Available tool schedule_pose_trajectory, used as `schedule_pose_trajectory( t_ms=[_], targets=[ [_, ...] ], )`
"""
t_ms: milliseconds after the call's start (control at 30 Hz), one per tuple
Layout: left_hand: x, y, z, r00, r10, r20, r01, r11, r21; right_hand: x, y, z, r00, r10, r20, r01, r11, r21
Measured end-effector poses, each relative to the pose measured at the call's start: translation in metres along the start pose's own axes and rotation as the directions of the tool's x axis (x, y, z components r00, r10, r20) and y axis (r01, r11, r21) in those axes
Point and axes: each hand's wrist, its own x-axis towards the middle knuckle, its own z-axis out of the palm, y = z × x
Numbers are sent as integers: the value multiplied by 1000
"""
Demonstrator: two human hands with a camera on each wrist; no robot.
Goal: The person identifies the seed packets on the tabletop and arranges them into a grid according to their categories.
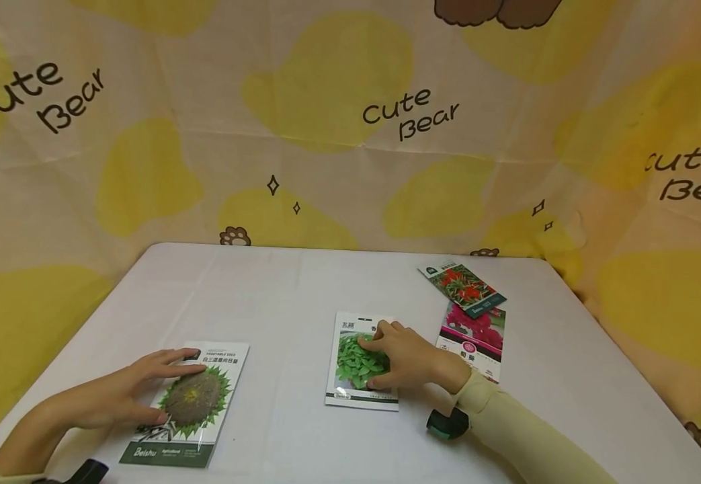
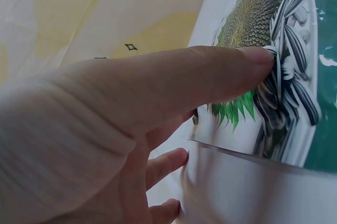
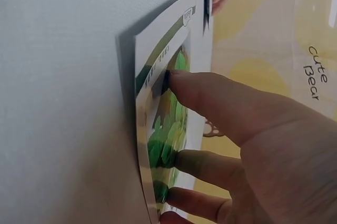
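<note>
My left hand (image 1: 119, 395) rests, fingers extended, on a sunflower seed packet (image 1: 199, 407), while my right hand (image 1: 413, 355) touches spread fingertips to a green-leafed packet (image 1: 351, 363) mid-table, gripping neither, apparently to steady both; rightward, a red-flowered packet (image 1: 464, 288) overlaps a pink-flowered packet (image 1: 477, 329).

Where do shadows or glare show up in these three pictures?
Head view: soft shadow beneath the right pale yellow fabric sleeve; left wrist view: white glints on the green band of the glossy rectangular sunflower packet; right wrist view: dark shadow on the white table along the rectangular green-leaf packet.
</note>
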Motion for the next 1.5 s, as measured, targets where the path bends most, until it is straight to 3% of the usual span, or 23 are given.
schedule_pose_trajectory(
  t_ms=[400,1033,1500],
  targets=[
    [3,1,-2,1000,19,13,-20,999,33,-1,-11,3,1000,-26,1,26,999,-29],
    [0,1,0,1000,-3,16,4,1000,-18,4,-26,13,999,-52,1,52,995,-89],
    [-1,0,-3,999,-23,22,23,1000,11,8,-39,17,998,-56,7,56,996,-72]
  ],
)
